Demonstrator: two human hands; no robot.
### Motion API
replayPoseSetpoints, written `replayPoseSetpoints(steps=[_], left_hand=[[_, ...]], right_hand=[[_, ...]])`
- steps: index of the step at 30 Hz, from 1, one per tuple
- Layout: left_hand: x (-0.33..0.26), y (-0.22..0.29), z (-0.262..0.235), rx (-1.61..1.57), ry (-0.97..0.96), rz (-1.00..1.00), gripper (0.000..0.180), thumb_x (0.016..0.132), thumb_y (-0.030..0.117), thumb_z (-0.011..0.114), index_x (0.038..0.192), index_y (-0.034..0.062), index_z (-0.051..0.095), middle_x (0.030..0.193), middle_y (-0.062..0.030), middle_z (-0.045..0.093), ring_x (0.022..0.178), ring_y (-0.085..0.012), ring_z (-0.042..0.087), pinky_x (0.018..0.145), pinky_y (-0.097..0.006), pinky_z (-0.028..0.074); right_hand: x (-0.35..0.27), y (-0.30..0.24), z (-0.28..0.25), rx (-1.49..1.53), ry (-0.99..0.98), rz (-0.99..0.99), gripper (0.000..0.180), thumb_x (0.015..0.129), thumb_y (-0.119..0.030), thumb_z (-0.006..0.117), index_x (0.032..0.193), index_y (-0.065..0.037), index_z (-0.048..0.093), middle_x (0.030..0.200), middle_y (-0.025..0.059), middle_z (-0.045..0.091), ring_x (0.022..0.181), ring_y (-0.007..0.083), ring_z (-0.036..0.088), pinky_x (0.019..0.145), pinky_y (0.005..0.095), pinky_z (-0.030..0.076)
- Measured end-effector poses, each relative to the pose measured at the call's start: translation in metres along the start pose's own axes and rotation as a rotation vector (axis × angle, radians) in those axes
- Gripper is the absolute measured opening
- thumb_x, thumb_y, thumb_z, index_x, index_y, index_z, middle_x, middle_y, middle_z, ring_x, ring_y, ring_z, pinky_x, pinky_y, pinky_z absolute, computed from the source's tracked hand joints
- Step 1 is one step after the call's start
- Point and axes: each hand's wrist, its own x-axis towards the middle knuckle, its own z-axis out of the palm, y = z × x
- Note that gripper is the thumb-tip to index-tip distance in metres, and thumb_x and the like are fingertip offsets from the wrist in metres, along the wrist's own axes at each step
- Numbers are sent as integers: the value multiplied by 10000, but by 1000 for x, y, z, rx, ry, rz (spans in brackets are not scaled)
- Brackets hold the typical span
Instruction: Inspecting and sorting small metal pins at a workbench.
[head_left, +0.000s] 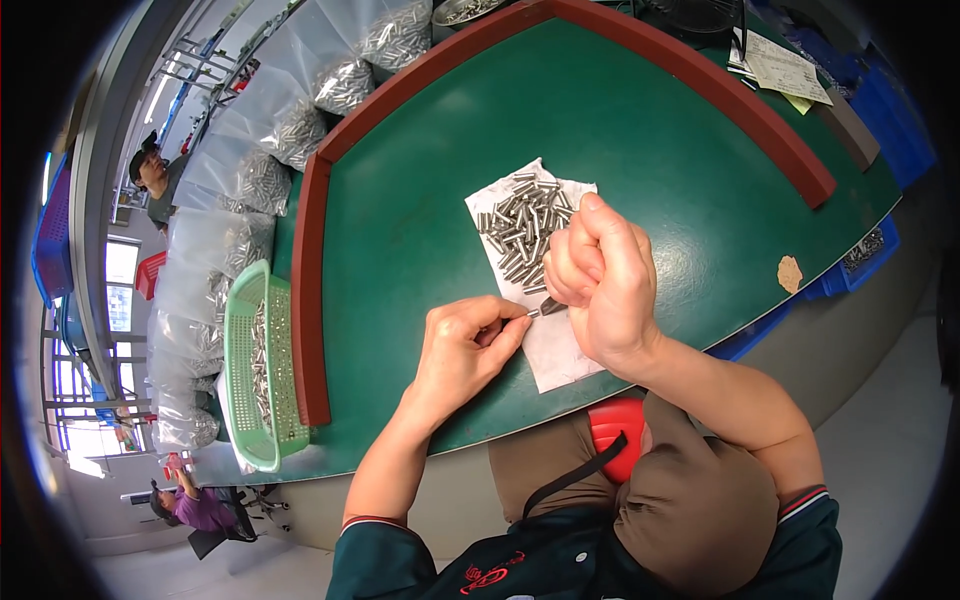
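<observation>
A heap of small metal pins [525, 230] lies on a white cloth [558, 360] on the green tabletop. My left hand [465, 345] is at the near left of the heap, thumb and forefinger pinched on one small metal pin [534, 313]. Close beside it, my right hand [607, 275] is closed, fingers curled in, over the cloth's right side. A small dark piece [550, 305] shows below the right fingers, close to the left fingertips. What the right fist holds is hidden by its fingers.
Dark red rails [312, 290] border the green table [420, 200]. A green basket [265, 370] of metal parts stands at left, with clear bags [265, 185] of parts behind. Blue bins [865, 250] and papers [785, 70] are at right. Two people [160, 180] are farther left.
</observation>
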Motion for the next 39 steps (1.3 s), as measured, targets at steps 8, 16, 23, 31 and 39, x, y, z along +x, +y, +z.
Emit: replayPoseSetpoints(steps=[8, 16, 23, 31, 39], left_hand=[[0, -1, 0, -10, 4, -1, 62, 701, 13, 654, 712, -19, 602, 500, -51, 469, 423, -90, 375, 395, -253, 300], [0, 2, -2, -32, -34, -42, 67, 715, 15, 650, 720, -27, 598, 522, -65, 509, 436, -81, 402, 403, -242, 324], [2, 6, -3, -29, -51, -77, 67, 724, 20, 640, 722, -30, 595, 526, -78, 527, 446, -92, 442, 424, -250, 363], [2, 8, -5, -48, -21, -77, 67, 719, 27, 632, 723, -27, 592, 517, -94, 510, 442, -111, 447, 433, -261, 372], [9, -22, -28, -1457, -74, -499, 95, 845, 131, 554, 820, 51, 509, 713, -15, 429, 572, -55, 312, 507, -179, 303]], right_hand=[[0, -1, 0, 49, -1, 23, 440, 918, -258, 311, 502, -137, 236, 404, -10, 243, 366, 80, 150, 359, 250, 158], [-3, 1, 3, -5, -9, -8, 440, 919, -250, 311, 502, -131, 237, 406, -11, 244, 375, 79, 166, 367, 248, 163], [-7, 5, 8, -87, -99, -77, 437, 921, -219, 318, 506, -111, 237, 433, -19, 248, 396, 72, 206, 383, 240, 182], [-9, 8, 9, -127, -156, -128, 399, 904, -179, 400, 532, -56, 324, 493, -38, 300, 459, 39, 259, 411, 235, 218], [-7, 9, 6, -146, -121, -83, 440, 926, -207, 311, 501, -115, 243, 420, -10, 248, 390, 76, 197, 373, 243, 179]])
